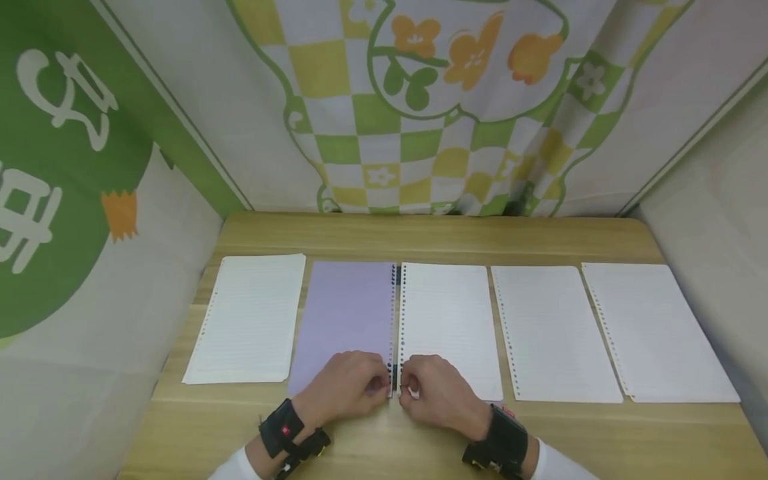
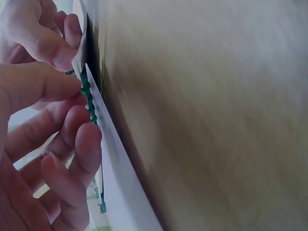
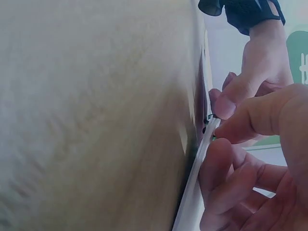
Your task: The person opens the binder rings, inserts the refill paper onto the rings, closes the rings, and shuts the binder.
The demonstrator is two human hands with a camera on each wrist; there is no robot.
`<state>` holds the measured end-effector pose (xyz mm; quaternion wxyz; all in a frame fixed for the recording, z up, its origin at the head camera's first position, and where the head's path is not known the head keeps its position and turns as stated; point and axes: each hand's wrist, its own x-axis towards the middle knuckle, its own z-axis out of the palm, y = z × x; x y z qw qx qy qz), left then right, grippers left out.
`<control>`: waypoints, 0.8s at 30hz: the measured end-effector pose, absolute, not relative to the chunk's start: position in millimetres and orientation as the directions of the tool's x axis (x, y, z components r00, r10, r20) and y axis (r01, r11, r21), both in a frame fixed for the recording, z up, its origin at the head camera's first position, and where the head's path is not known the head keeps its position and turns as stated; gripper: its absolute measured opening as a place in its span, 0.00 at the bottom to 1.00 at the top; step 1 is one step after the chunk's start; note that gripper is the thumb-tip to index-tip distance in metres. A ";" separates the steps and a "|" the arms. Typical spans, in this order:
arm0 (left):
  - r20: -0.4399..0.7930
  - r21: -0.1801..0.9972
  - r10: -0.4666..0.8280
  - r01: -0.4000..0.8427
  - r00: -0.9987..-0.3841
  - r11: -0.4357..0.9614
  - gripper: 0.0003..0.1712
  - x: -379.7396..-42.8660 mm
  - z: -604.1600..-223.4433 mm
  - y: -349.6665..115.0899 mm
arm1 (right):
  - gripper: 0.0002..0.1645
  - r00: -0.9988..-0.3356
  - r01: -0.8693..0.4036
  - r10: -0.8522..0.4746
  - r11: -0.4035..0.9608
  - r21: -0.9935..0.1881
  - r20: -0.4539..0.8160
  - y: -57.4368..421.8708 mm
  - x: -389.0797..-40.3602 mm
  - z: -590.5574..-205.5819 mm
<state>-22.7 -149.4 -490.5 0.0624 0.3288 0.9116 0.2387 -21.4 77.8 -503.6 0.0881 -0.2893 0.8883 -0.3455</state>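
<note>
A ring-bound notebook lies spread flat on the table, its purple cover (image 1: 351, 307) on the left and a stack of white lined paper (image 1: 447, 313) on the right. Rings run up the middle between them; in the left wrist view these rings (image 2: 91, 103) look green. At the near end of the spine, my left hand (image 1: 353, 381) pinches the ring binding from the cover side. Close beside it, my right hand (image 1: 439, 390) has thumb and fingertips pinched on the binding at the paper's punched edge. Fingers partly hide the lowest rings.
Left of the notebook lies a slightly uneven pile of lined punched sheets (image 1: 252, 320). To the right are a second pile (image 1: 555, 333) and a third pile (image 1: 657, 330). Fabric walls stand behind and beside the wooden table (image 1: 444, 233).
</note>
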 end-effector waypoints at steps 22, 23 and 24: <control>-0.041 0.555 0.599 0.480 -0.800 0.679 0.08 -23.9 -490.4 -146.9 | 0.07 -0.808 -0.456 -0.588 0.606 -0.652 0.019 84.2 -21.3 -505.9; -0.043 0.550 0.601 0.484 -0.798 0.681 0.09 -24.9 -489.7 -146.4 | 0.07 -0.812 -0.451 -0.584 0.606 -0.655 0.018 86.0 -22.3 -504.6; -0.043 0.543 0.602 0.487 -0.798 0.684 0.11 -26.4 -488.1 -145.5 | 0.07 -0.818 -0.443 -0.576 0.607 -0.660 0.019 88.7 -23.9 -502.7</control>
